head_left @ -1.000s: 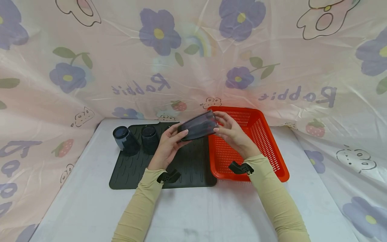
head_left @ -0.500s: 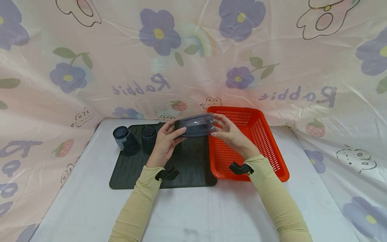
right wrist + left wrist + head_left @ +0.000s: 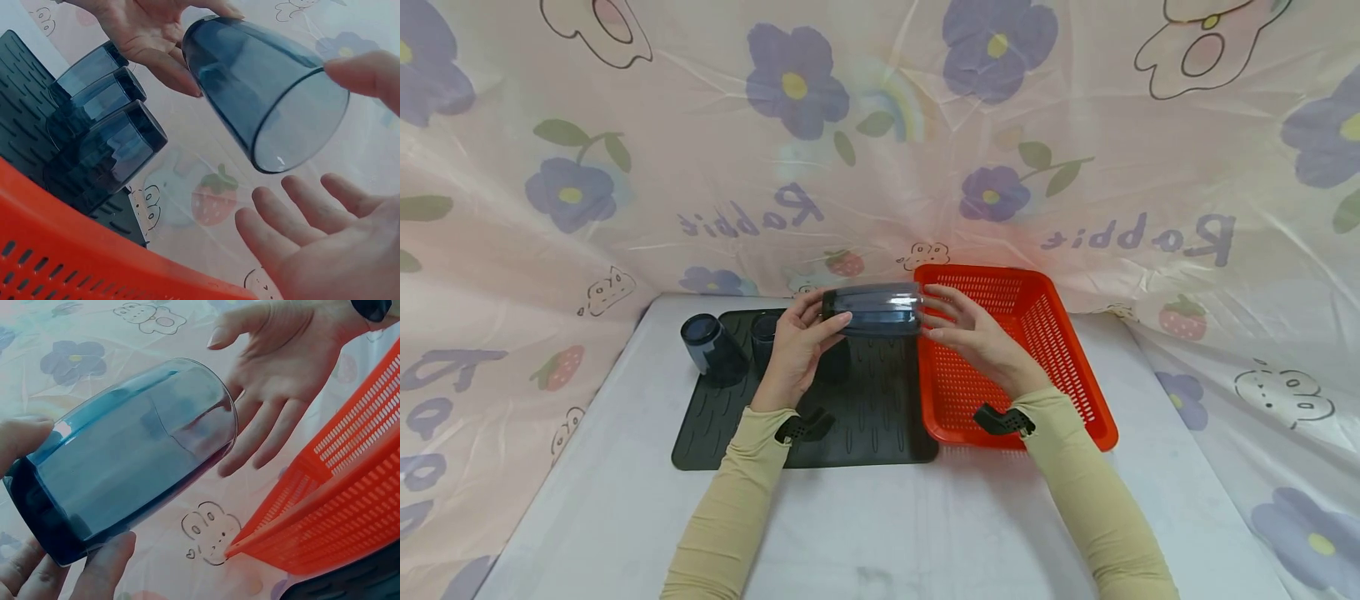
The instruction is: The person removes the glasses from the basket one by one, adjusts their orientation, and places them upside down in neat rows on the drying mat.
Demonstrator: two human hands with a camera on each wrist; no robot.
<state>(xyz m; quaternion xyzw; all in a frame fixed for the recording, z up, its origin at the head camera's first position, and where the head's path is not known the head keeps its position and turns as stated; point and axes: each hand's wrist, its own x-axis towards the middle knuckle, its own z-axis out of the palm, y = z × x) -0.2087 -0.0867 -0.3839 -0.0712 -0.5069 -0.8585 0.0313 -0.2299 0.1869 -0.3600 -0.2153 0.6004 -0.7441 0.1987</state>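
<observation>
A dark blue-tinted drinking glass (image 3: 880, 310) lies on its side in the air above the mat's back right part. My left hand (image 3: 797, 346) grips it round its thick base, thumb on the near side and fingers on the other. In the right wrist view the mouth of the glass (image 3: 250, 94) faces my right hand (image 3: 331, 250). Those fingers are spread and nearly straight just beyond the rim, with the thumb tip overlapping the rim in this view. In the left wrist view the right palm (image 3: 281, 369) shows open past the glass.
Three similar glasses (image 3: 103, 159) stand upside down on a black ridged draining mat (image 3: 880, 417), the leftmost glass (image 3: 713, 350) at its edge. A red perforated basket (image 3: 928, 400) stands right of the mat, under the right hand. A printed curtain (image 3: 880, 167) encloses the table.
The glass has swung from a slant to nearly level and shifted slightly left with the left hand. The right hand's fingers have straightened and come off its rim end.
</observation>
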